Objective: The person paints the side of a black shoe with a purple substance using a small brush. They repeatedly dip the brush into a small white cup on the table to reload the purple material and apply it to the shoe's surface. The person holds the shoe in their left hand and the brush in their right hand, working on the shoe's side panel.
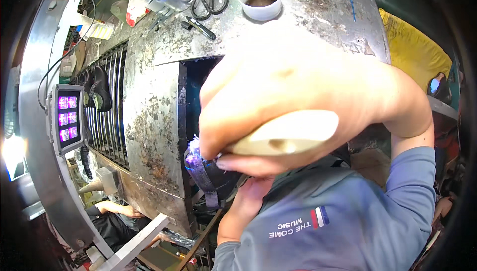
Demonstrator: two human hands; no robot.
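My right hand (278, 87), bright and overexposed, is closed round a cream-coloured handle (293, 134) with a hole in it. The handle looks like a brush's; pale frayed bristles (194, 146) show by the fingertips, though the joint between them is covered. Those bristles touch a dark shoe (202, 171) with a fabric band on its edge. Below, my left hand (256, 187) grips that shoe from its near side, its fingers partly hidden behind my right hand. The shoe's far side is out of sight.
A white bowl of dark liquid (261, 6), scissors (209, 3) and a black marker (201, 28) lie on the stained metal bench (154, 122). Black shoes (101, 89) rest on a rod rack. A purple-lit lamp (68, 118) stands left; another person's hand (119, 208) is lower left.
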